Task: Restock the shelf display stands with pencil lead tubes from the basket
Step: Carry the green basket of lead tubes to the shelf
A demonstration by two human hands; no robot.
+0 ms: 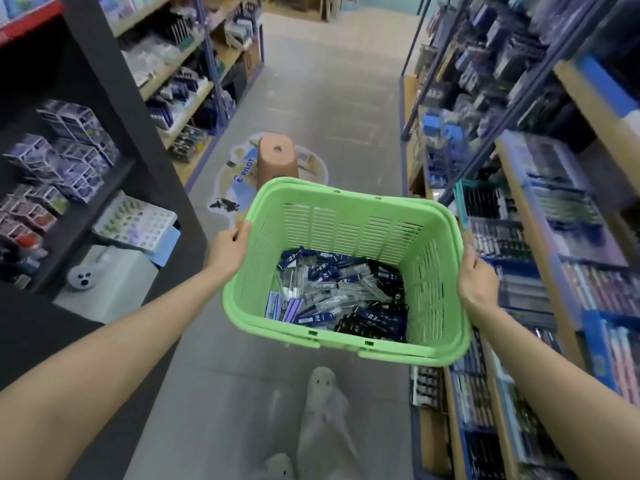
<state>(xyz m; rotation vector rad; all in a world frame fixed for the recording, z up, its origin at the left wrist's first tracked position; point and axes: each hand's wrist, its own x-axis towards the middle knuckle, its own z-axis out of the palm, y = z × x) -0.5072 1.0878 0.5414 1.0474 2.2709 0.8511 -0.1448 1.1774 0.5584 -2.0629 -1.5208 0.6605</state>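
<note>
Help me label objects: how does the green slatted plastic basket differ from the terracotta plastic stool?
The green plastic basket is gripped by left hand and right hand; the terracotta plastic stool stands on the floor. Basket walls are slatted, stool walls solid. The basket holds lead tubes; the stool nothing.

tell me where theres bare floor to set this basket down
The grey aisle floor beyond the brown stool is bare, between the two shelf runs. So is the floor under the green basket, beside the dark left shelving. The stool top is bare too, probably narrower than the basket. Right shelves are packed full.
</note>
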